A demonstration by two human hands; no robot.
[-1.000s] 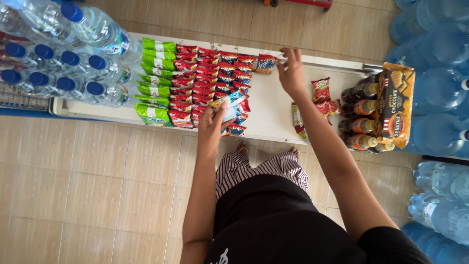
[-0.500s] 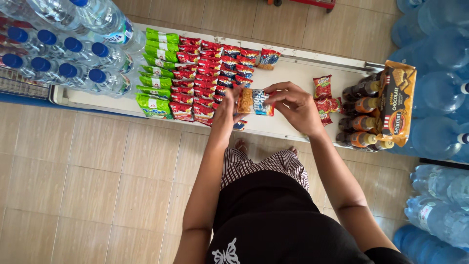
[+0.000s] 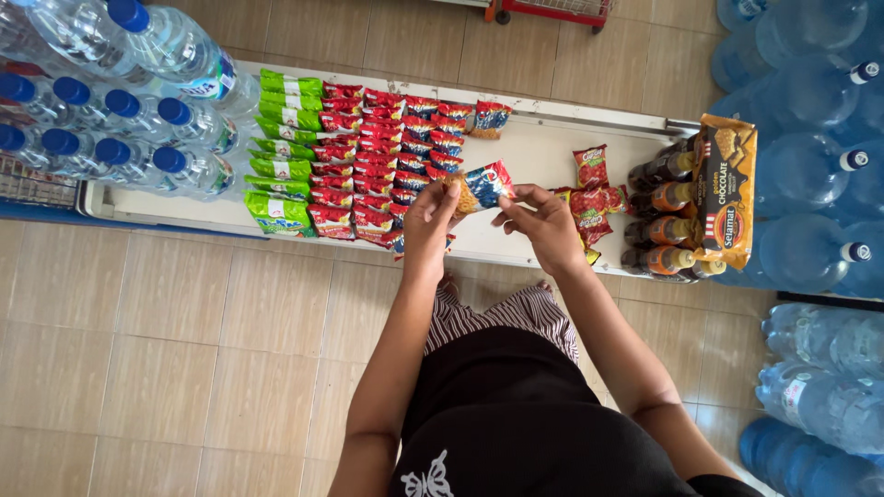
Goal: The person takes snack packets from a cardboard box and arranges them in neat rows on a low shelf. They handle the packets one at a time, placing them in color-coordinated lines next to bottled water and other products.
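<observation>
Both my hands hold one small red and blue snack packet (image 3: 481, 187) above a low white shelf (image 3: 543, 152). My left hand (image 3: 431, 213) grips its left side and my right hand (image 3: 541, 219) pinches its right edge. Just beyond the packet lie rows of red snack packets (image 3: 368, 156) and, left of them, green snack packets (image 3: 281, 147). A single blue and red packet (image 3: 491, 117) lies at the far end of the rows. A few red packets (image 3: 589, 189) lie loose to the right of my hands.
Water bottles with blue caps (image 3: 110, 110) fill the shelf's left end. Small brown bottles (image 3: 668, 212) and an orange chocolate box (image 3: 726, 189) stand at the right end. Large blue water jugs (image 3: 820, 184) crowd the right side. The floor (image 3: 184, 350) is beige tile.
My right hand came back from the far edge of the shelf to meet my left hand, and both now hold the red and blue packet over the shelf's front.
</observation>
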